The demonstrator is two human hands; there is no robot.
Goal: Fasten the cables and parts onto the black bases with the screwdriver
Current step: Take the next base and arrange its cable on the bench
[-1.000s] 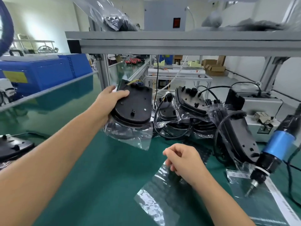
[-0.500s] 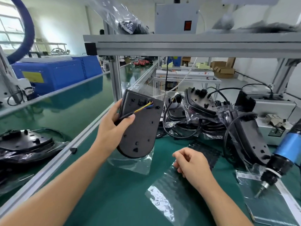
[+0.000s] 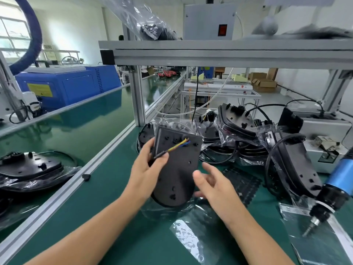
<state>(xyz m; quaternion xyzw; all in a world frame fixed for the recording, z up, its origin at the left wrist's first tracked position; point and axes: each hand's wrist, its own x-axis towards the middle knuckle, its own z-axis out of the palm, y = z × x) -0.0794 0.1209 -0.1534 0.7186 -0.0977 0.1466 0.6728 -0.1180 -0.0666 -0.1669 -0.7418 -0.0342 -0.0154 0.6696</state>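
My left hand [image 3: 148, 165] holds a flat black base [image 3: 176, 169] upright above the green mat, with its thumb pressing a black cable [image 3: 172, 148] against the base's face. The cable ends in bare yellow and blue wires. My right hand [image 3: 214, 183] hovers just right of the base, fingers spread and relaxed, holding nothing. A clear plastic bag hangs around the base's lower end. The blue electric screwdriver [image 3: 332, 190] hangs tip down at the right edge, apart from both hands.
More bagged black bases with cables [image 3: 236, 129] pile behind and to the right. A clear bag [image 3: 193, 238] lies flat on the green mat [image 3: 118, 224]. An aluminium rail [image 3: 76, 180] borders the mat on the left, with other bases [image 3: 30, 167] beyond. A shelf beam [image 3: 219, 54] runs overhead.
My left hand has brought the base nearer and lower, tilting it upright. My right hand has lifted off the flat bag and opened beside the base.
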